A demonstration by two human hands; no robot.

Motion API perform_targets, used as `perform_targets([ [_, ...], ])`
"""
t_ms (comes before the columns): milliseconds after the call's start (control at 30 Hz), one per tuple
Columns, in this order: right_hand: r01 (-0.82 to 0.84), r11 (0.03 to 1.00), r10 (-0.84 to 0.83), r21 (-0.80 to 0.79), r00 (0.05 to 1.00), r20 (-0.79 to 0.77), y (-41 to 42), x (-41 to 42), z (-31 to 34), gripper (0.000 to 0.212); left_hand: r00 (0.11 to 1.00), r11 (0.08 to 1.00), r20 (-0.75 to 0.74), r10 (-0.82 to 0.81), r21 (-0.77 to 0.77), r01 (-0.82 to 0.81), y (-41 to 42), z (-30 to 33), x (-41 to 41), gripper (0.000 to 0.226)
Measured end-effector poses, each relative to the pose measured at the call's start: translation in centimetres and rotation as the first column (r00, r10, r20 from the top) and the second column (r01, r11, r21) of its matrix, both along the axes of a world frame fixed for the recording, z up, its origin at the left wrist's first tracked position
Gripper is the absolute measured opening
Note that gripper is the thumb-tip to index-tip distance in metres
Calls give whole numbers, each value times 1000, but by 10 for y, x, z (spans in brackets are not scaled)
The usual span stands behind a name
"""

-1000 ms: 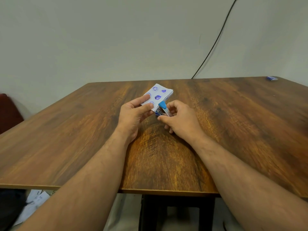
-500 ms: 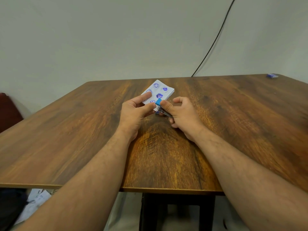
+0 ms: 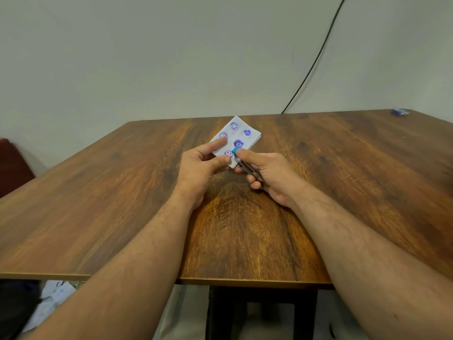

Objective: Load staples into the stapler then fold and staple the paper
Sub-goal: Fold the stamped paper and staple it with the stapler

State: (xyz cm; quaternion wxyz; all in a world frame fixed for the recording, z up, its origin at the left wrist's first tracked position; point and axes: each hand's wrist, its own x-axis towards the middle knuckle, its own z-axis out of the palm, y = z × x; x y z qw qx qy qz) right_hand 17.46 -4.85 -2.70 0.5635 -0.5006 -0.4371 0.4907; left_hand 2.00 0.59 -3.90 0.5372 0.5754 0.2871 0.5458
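A folded white paper (image 3: 241, 134) with blue smiley stamps lies near the middle of the wooden table (image 3: 343, 168). My left hand (image 3: 199, 168) pinches its near edge between thumb and forefinger. My right hand (image 3: 268, 175) grips a small stapler (image 3: 236, 151) with a blue tip and a metal body. The thumb presses on top of the stapler, and its jaw sits over the paper's near right edge. Most of the stapler's body is hidden inside the right hand.
A small blue box (image 3: 400, 111) lies at the table's far right corner. A black cable (image 3: 316, 57) runs down the wall behind the table. Loose papers (image 3: 52, 296) lie on the floor at lower left. A dark red seat (image 3: 12, 163) stands at the left.
The stapler's top has come down onto the paper's edge under my right thumb. My left hand keeps holding the paper.
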Motion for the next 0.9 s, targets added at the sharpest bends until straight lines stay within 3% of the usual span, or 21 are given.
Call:
perform_targets([
  [133,15,1000,-15,4,1000,6,2,1,-2,41,1000,1000,16,-17,-16,18,0,0,1,47],
  [467,-59,998,57,27,997,57,1,2,-4,41,998,998,20,-56,-16,56,-4,1,1,43],
  [633,-70,997,70,10,996,49,1,3,-4,40,999,999,-14,-33,-27,33,-4,1,-1,27],
  [900,-67,998,64,20,992,108,-3,2,-1,33,1000,1000,4,-14,-17,14,-7,4,-1,30],
])
